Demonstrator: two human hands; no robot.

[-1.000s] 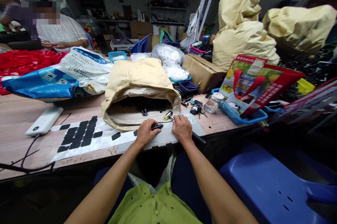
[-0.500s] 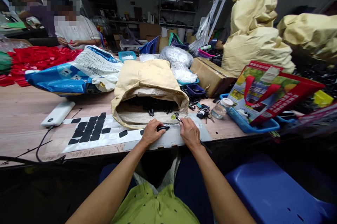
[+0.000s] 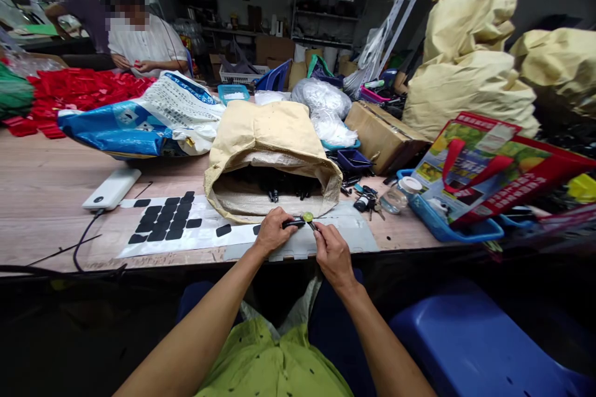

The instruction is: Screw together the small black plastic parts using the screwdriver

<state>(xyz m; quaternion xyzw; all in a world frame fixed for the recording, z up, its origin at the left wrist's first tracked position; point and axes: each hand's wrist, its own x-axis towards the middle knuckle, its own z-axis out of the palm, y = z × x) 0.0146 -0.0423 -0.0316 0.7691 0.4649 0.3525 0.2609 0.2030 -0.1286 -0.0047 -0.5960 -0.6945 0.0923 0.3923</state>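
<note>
My left hand (image 3: 272, 232) is closed round a slim black piece (image 3: 292, 223), which sticks out to the right. In my right hand (image 3: 333, 251) is a small dark-handled tool (image 3: 312, 223) with a round yellow-green end. That end meets or nearly touches the tip of the black piece; I cannot tell which. Both hands are over a grey sheet (image 3: 358, 232) at the table's front edge. Just behind them lies a tan woven sack (image 3: 265, 123), its mouth towards me, with several black pieces (image 3: 274, 194) inside.
Left of the sack are a strip with black stickers (image 3: 162, 220), a white power bank (image 3: 112, 189) with a cable, and a blue-white bag (image 3: 153, 117). To the right stand keys (image 3: 372, 201), a clear jar (image 3: 397, 195) and a blue tray (image 3: 447, 229). Two people sit at the far left.
My right hand has brought the tool's yellow-green end up to the black piece in my left hand; before, it was apart, to the right. The whole view has shifted slightly.
</note>
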